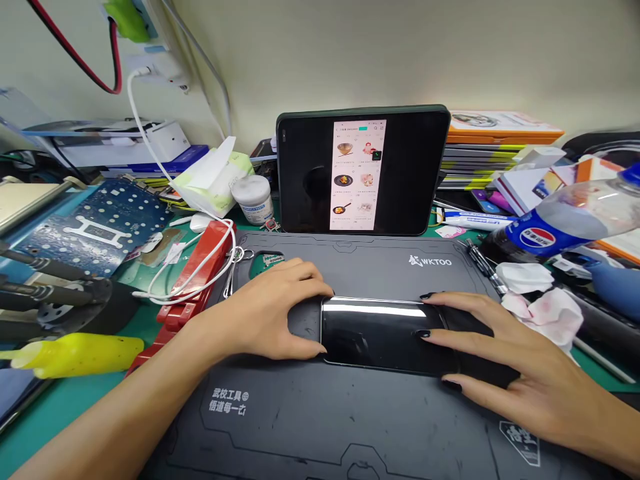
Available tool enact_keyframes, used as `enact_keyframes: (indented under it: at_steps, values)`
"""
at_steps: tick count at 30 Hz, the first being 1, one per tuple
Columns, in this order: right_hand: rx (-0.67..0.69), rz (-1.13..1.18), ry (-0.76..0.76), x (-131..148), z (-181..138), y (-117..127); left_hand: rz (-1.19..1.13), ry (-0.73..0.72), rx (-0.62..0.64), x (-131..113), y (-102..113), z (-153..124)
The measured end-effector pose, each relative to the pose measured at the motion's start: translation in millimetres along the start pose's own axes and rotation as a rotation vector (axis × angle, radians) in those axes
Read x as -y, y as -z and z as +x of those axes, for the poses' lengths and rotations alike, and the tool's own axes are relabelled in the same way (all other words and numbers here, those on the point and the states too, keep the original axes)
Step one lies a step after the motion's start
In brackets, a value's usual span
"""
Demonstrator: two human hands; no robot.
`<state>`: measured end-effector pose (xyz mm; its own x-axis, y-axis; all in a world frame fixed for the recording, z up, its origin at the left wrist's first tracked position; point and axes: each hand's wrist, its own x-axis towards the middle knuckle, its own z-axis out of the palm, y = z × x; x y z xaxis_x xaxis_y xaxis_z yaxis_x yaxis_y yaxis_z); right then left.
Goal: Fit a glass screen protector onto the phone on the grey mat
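Phone: I see a dark phone (383, 333) lying flat, glass side up, near the middle of the grey work mat (350, 427), long side running left to right.
Left hand: my left hand (273, 313) cups the phone's left end, thumb along the near edge and fingers curled over the far corner; it clamps that end rather than lifting it.
Right hand: my right hand (500, 353) lies over the right end, fingers spread, one fingertip pressing on the glass and the others wrapping the near and far edges. Both hands are closed on the phone; neither is free.
Surroundings: a tablet (363, 170) stands upright behind the mat with a lit screen. A soda bottle (565, 223) lies tilted at the right, crumpled tissue (543, 310) just beside the right hand, a yellow squeeze bottle (75, 353) at the left, a white cable (195, 267) looped over a red tool (200, 267).
Doing it well: I judge that even pressure from both ends matters here; I would keep the phone flat on the mat, hold by the edges, and keep fingertips light on the glass so it does not slide or flex.
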<state>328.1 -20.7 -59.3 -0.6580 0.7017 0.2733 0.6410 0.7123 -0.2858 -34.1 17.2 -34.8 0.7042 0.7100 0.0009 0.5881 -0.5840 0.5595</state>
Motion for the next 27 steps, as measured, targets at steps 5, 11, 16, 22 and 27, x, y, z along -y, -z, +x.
enact_keyframes:
  at_steps: [5,11,16,22,27]
  values:
    - [-0.039,0.011,0.004,1.5,2.1,0.3,0.042,0.002,-0.002,-1.9,-0.2,-0.9]
    - [-0.049,0.016,-0.002,1.5,3.9,-1.9,0.147,-0.022,-0.016,-7.2,-3.4,-1.1]
    - [-0.072,0.016,0.032,-1.3,1.0,-5.1,0.154,-0.012,-0.003,-8.9,-3.2,0.1]
    - [-0.020,0.010,0.003,-6.5,-11.9,-12.6,0.154,-0.005,0.005,-8.1,-2.9,-0.3]
    - [-0.031,0.040,0.015,-6.9,-11.9,-13.2,0.140,-0.037,-0.014,-6.0,-3.9,1.7]
